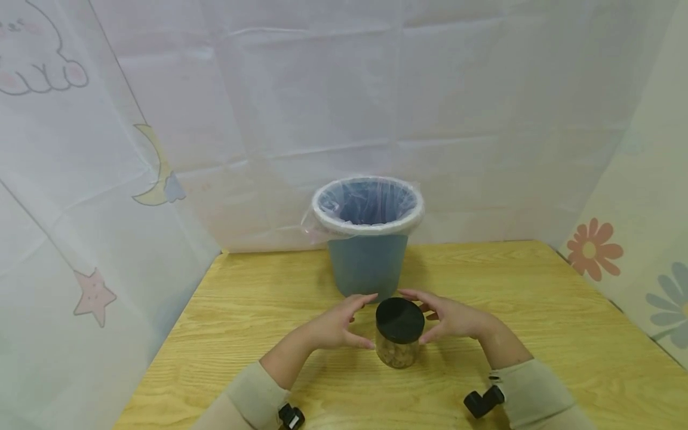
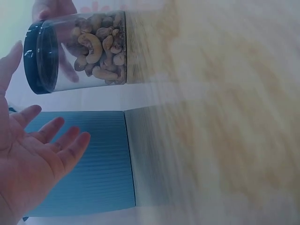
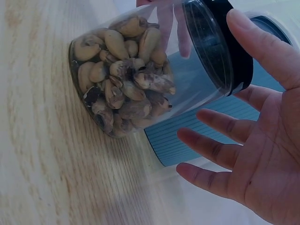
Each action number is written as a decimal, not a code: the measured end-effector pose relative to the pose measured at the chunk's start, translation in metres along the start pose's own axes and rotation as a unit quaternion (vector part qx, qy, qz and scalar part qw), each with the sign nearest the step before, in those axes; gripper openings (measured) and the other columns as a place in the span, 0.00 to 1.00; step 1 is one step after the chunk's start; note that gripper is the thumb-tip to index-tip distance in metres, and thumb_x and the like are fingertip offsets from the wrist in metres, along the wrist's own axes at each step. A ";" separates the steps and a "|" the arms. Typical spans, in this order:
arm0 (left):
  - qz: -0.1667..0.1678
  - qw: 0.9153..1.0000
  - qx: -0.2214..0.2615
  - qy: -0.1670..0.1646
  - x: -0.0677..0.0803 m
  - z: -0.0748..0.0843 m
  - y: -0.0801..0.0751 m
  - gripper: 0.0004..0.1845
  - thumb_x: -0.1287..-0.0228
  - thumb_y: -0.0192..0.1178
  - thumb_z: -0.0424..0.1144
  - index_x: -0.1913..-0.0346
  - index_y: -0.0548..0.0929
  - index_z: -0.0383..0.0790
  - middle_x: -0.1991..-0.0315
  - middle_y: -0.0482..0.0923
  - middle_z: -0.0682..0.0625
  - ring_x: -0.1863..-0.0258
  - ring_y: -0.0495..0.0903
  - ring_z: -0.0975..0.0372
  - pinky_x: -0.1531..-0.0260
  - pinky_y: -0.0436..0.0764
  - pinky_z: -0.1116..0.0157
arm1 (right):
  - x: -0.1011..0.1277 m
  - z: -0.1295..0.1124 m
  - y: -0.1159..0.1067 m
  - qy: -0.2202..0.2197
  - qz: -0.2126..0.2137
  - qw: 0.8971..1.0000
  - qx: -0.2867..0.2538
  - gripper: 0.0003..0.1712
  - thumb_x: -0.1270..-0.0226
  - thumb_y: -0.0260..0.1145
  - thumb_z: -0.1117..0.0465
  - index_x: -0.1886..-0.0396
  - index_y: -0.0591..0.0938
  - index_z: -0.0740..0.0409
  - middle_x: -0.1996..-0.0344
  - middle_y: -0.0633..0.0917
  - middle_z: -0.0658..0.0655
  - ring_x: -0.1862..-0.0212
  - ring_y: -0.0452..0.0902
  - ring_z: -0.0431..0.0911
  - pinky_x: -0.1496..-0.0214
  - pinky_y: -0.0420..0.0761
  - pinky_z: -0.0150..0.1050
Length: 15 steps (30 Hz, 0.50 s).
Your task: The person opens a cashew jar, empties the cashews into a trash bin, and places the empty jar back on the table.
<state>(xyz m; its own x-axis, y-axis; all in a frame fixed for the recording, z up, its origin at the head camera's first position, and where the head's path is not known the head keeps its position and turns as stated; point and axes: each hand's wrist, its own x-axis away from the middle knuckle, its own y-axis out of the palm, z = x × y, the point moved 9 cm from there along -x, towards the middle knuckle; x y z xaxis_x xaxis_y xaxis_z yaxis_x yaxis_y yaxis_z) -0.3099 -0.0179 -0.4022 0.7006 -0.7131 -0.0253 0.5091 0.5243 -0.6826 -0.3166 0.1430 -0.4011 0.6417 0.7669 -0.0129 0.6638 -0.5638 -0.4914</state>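
A clear jar (image 1: 396, 352) with a black lid (image 1: 400, 319) stands upright on the table, partly filled with cashew nuts (image 3: 126, 79). To its left, my left hand (image 1: 341, 322) is spread with a gap between its fingers and the jar. My right hand (image 1: 451, 316) is on the other side, fingers apart and loosely bent. Its thumb (image 3: 262, 47) lies at the lid's edge in the right wrist view; whether it touches the lid I cannot tell. Seen from the left wrist, the left palm (image 2: 28, 164) faces up and holds nothing.
Behind the jar stands a blue bin (image 1: 368, 263) with a white rim (image 1: 368, 229) and a clear plastic liner. The wooden table (image 1: 258, 310) meets a white printed sheet (image 1: 322, 107) at the back, with more sheets at both sides.
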 end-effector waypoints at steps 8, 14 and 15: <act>-0.005 1.000 0.003 0.000 -0.003 -0.002 0.005 0.48 0.50 0.66 0.54 0.29 0.49 0.56 0.32 0.52 0.53 0.35 0.56 0.56 0.45 0.69 0.57 | -0.001 0.001 0.003 0.000 -0.003 1.000 -0.008 0.53 0.47 0.70 0.62 0.28 0.47 0.59 0.34 0.57 0.63 0.40 0.61 0.61 0.44 0.62 0.62; -0.006 1.000 0.009 0.006 -0.005 -0.003 0.007 0.48 0.50 0.66 0.54 0.29 0.49 0.54 0.32 0.52 0.53 0.35 0.56 0.56 0.44 0.69 0.57 | -0.003 0.001 0.005 0.000 -0.006 1.000 -0.013 0.53 0.47 0.70 0.62 0.28 0.47 0.58 0.33 0.57 0.62 0.39 0.61 0.60 0.43 0.61 0.61; -0.005 1.000 0.012 0.006 -0.006 -0.003 0.007 0.48 0.49 0.66 0.53 0.29 0.49 0.54 0.32 0.52 0.52 0.35 0.56 0.56 0.44 0.69 0.57 | -0.003 0.000 0.005 -0.003 -0.007 1.000 -0.014 0.53 0.47 0.70 0.62 0.28 0.47 0.59 0.33 0.57 0.62 0.39 0.60 0.60 0.43 0.61 0.61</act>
<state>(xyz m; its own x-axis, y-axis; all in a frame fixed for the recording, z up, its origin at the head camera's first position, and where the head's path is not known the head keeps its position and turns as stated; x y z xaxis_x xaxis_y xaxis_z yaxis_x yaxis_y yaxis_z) -0.3119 -0.0116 -0.4089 0.6895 -0.7238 -0.0277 0.5274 0.5278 -0.6658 -0.3155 0.1377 -0.4036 0.6309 0.7758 -0.0113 0.6825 -0.5619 -0.4673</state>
